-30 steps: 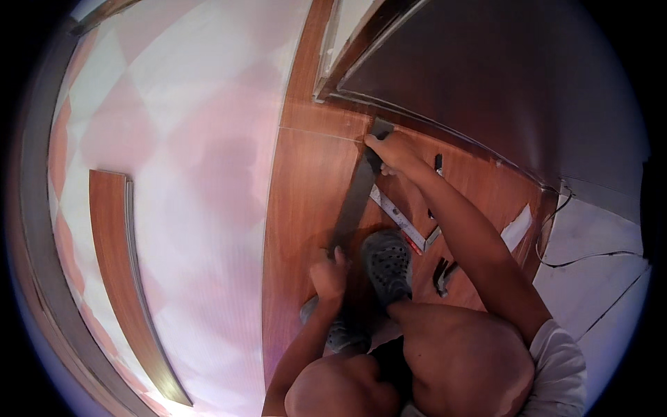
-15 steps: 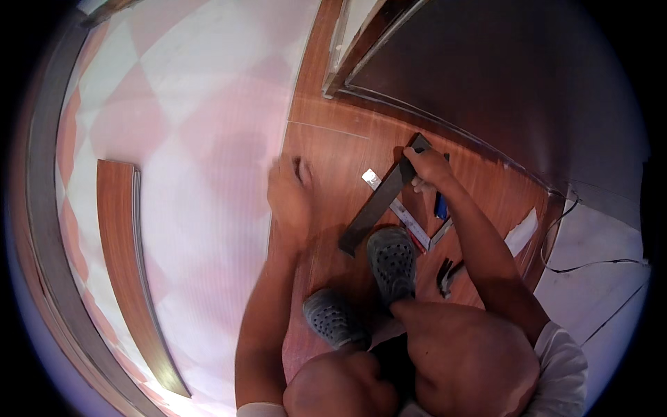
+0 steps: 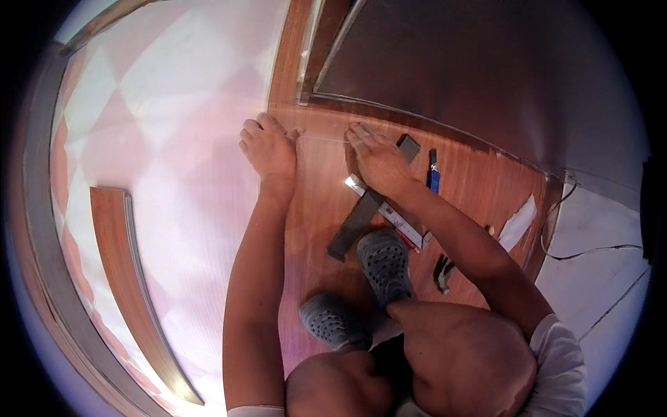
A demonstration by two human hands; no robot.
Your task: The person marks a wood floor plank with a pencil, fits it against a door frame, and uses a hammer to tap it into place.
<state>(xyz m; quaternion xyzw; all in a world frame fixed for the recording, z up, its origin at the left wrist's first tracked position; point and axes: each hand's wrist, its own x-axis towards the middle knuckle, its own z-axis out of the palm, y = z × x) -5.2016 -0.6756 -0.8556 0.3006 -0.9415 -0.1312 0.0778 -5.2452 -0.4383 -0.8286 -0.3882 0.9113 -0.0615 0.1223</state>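
Note:
My left hand (image 3: 269,151) rests at the left edge of the wood-look floor planks (image 3: 313,187). Its fingers are bent but apart, and the thumb reaches right over the plank by a thin cross seam (image 3: 323,139). My right hand (image 3: 381,161) lies flat on the planks at the seam's right end, fingers stretched out, nothing held. Beneath its wrist passes a dark flat bar (image 3: 353,228), its far end showing beyond the hand. A metal square ruler (image 3: 403,222) lies crossed with the bar. To the right is a blue-handled utility knife (image 3: 434,179).
My clogs (image 3: 383,264) stand on the planks by a red stick (image 3: 408,241) and a dark hand tool (image 3: 442,273). Loose plank strips (image 3: 118,243) lie left on the pink-and-white sheet (image 3: 187,208). A dark door (image 3: 445,62), white scrap (image 3: 517,224) and cable (image 3: 590,254) are right.
My right hand has let go of the dark bar, now lying down, and moved left and forward onto the planks. My left hand has moved forward, up to the seam.

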